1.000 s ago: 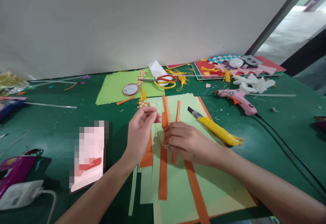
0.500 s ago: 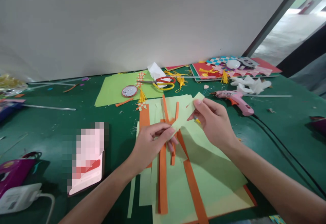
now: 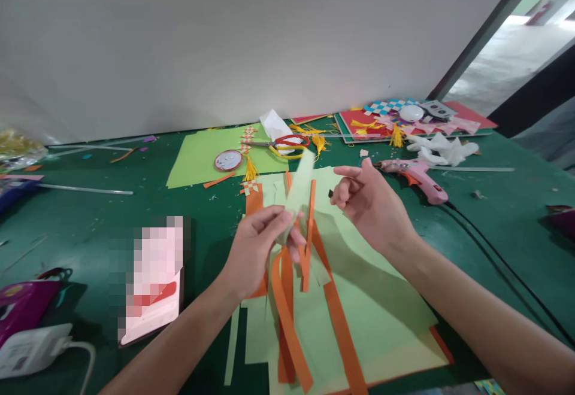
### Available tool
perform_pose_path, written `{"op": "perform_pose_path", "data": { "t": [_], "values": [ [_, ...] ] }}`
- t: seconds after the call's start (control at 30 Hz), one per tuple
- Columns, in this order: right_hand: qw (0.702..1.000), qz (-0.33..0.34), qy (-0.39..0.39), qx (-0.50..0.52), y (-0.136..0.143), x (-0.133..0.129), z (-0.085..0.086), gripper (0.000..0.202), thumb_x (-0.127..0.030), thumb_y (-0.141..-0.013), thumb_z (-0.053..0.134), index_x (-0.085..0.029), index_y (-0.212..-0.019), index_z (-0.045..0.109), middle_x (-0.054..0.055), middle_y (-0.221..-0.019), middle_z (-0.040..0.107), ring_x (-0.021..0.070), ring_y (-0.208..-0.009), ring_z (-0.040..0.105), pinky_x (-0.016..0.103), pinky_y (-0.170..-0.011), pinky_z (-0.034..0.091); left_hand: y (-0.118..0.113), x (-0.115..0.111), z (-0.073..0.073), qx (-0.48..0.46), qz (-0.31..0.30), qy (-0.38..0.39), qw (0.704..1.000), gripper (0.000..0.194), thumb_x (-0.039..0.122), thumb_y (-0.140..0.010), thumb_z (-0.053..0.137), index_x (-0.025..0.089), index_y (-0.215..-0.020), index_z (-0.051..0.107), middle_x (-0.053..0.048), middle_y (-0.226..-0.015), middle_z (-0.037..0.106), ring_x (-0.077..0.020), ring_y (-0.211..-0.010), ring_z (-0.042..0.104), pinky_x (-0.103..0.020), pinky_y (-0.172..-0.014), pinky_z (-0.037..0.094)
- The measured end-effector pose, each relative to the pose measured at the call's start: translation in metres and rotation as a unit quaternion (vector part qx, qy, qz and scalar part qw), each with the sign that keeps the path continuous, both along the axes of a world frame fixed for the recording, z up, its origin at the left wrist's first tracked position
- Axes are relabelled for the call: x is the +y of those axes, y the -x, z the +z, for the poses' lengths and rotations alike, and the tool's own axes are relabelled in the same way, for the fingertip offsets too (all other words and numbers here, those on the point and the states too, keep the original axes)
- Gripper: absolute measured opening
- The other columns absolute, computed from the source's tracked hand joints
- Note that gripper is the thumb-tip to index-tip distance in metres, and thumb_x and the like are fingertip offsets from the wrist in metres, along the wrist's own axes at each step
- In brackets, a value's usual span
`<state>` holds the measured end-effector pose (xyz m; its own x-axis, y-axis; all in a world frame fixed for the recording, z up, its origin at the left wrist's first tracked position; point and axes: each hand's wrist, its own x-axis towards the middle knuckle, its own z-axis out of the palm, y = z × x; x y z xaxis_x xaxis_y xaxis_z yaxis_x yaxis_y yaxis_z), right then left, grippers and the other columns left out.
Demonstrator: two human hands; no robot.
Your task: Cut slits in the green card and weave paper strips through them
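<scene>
My left hand point(image 3: 258, 245) pinches a pale green paper strip point(image 3: 302, 182) that tilts upward from the fingers. An orange paper strip point(image 3: 287, 317) curves down from beneath this hand; whether the fingers grip it too, I cannot tell. To the right, my right hand point(image 3: 371, 206) hovers with its fingers apart and holds nothing. Below both hands lie pale green paper sheets point(image 3: 377, 335) and another orange strip point(image 3: 344, 329). A narrow orange strip point(image 3: 311, 209) stands close to the left fingertips.
Scissors point(image 3: 287, 142) and a roll of tape point(image 3: 229, 160) rest on a brighter green sheet point(image 3: 191, 155) at the back. A pink glue gun point(image 3: 420, 176) with a black cord lies to the right. A phone point(image 3: 155, 287) lies at left, near a white charger point(image 3: 36, 347).
My right hand has let go of the pale green strip and opened. The strip now tilts upright in my left hand. An orange strip now bends outward below the left hand.
</scene>
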<state>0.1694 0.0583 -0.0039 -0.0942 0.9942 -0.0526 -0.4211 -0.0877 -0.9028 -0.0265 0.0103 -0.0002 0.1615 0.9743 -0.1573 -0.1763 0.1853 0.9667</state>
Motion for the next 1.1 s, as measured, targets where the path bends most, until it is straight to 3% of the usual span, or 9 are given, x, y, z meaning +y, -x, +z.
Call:
{"op": "perform_pose_path", "data": {
  "t": [0.07, 0.13, 0.2, 0.33, 0.4, 0.47, 0.63, 0.9, 1.1],
  "values": [
    [0.997, 0.033, -0.018, -0.062, 0.003, -0.003, -0.001, 0.037, -0.051, -0.094, 0.047, -0.020, -0.091, 0.067, 0.000, -0.062, 0.055, 0.0149, -0.060, 0.053, 0.031, -0.068, 0.047, 0.002, 0.004, -0.001, -0.029, 0.070, -0.013, 0.997, 0.019, 0.035, -0.088, 0.066, 0.019, -0.078, 0.068, 0.001, -0.064, 0.065, -0.0103, -0.048, 0.057, -0.026, -0.058, 0.053],
    [0.977, 0.078, -0.067, -0.185, 0.008, -0.009, -0.004, 0.031, -0.043, -0.095, 0.049, -0.019, -0.085, 0.066, 0.001, -0.066, 0.059, 0.0152, -0.063, 0.055, 0.031, -0.069, 0.046, 0.004, 0.009, -0.002, -0.059, 0.132, -0.029, 0.989, 0.013, 0.032, -0.087, 0.067, 0.019, -0.083, 0.068, 0.003, -0.067, 0.064, -0.0087, -0.052, 0.057, -0.024, -0.061, 0.052],
    [0.918, 0.118, -0.168, -0.338, 0.016, -0.017, -0.010, 0.021, -0.033, -0.094, 0.053, -0.019, -0.087, 0.067, 0.004, -0.076, 0.064, 0.0168, -0.073, 0.058, 0.031, -0.072, 0.045, 0.007, 0.013, -0.004, -0.084, 0.182, -0.048, 0.978, 0.011, 0.031, -0.086, 0.068, 0.020, -0.085, 0.068, 0.003, -0.071, 0.064, -0.0075, -0.055, 0.058, -0.021, -0.063, 0.052],
    [0.735, 0.174, -0.443, -0.483, 0.032, -0.035, -0.024, 0.017, -0.026, -0.092, 0.057, -0.016, -0.098, 0.070, 0.009, -0.096, 0.067, 0.0227, -0.093, 0.057, 0.039, -0.086, 0.044, 0.010, 0.018, -0.011, -0.134, 0.211, -0.057, 0.967, 0.013, 0.028, -0.082, 0.073, 0.018, -0.088, 0.069, 0.002, -0.076, 0.064, -0.0082, -0.063, 0.060, -0.020, -0.067, 0.051],
    [0.688, 0.191, -0.495, -0.496, 0.038, -0.041, -0.030, 0.022, -0.032, -0.092, 0.058, -0.017, -0.103, 0.071, 0.010, -0.101, 0.066, 0.0238, -0.099, 0.056, 0.040, -0.091, 0.044, 0.009, 0.020, -0.013, -0.150, 0.206, -0.044, 0.966, 0.012, 0.026, -0.081, 0.074, 0.016, -0.084, 0.068, 0.001, -0.076, 0.063, -0.0092, -0.064, 0.060, -0.022, -0.069, 0.052],
    [0.660, 0.198, -0.515, -0.510, 0.042, -0.045, -0.033, 0.028, -0.038, -0.094, 0.055, -0.020, -0.108, 0.071, 0.010, -0.103, 0.064, 0.0241, -0.102, 0.054, 0.041, -0.095, 0.043, 0.007, 0.020, -0.015, -0.162, 0.200, -0.032, 0.966, 0.012, 0.023, -0.080, 0.074, 0.016, -0.078, 0.065, 0.001, -0.074, 0.062, -0.0094, -0.064, 0.059, -0.025, -0.073, 0.052],
    [0.628, 0.188, -0.513, -0.555, 0.041, -0.043, -0.033, 0.030, -0.039, -0.094, 0.056, -0.020, -0.111, 0.070, 0.010, -0.101, 0.062, 0.0251, -0.105, 0.052, 0.043, -0.100, 0.041, 0.005, 0.019, -0.015, -0.170, 0.192, -0.025, 0.966, 0.007, 0.020, -0.081, 0.072, 0.015, -0.081, 0.067, 0.002, -0.073, 0.061, -0.0093, -0.063, 0.057, -0.028, -0.080, 0.052],
    [0.617, 0.191, -0.485, -0.590, 0.038, -0.040, -0.036, 0.031, -0.035, -0.094, 0.056, -0.016, -0.117, 0.067, 0.013, -0.114, 0.061, 0.0281, -0.120, 0.049, 0.042, -0.102, 0.043, 0.011, 0.020, -0.013, -0.145, 0.186, -0.073, 0.969, 0.009, 0.024, -0.085, 0.070, 0.016, -0.081, 0.068, 0.002, -0.071, 0.060, -0.0071, -0.059, 0.057, -0.019, -0.064, 0.049],
    [0.602, 0.155, -0.483, -0.616, 0.038, -0.040, -0.035, 0.034, -0.029, -0.095, 0.055, -0.012, -0.125, 0.059, 0.013, -0.110, 0.063, 0.0274, -0.107, 0.057, 0.045, -0.097, 0.047, 0.010, 0.020, -0.012, -0.056, 0.263, -0.178, 0.946, 0.009, 0.026, -0.089, 0.065, 0.018, -0.087, 0.064, 0.003, -0.072, 0.061, -0.0092, -0.058, 0.058, -0.025, -0.067, 0.050]
  ]
}}
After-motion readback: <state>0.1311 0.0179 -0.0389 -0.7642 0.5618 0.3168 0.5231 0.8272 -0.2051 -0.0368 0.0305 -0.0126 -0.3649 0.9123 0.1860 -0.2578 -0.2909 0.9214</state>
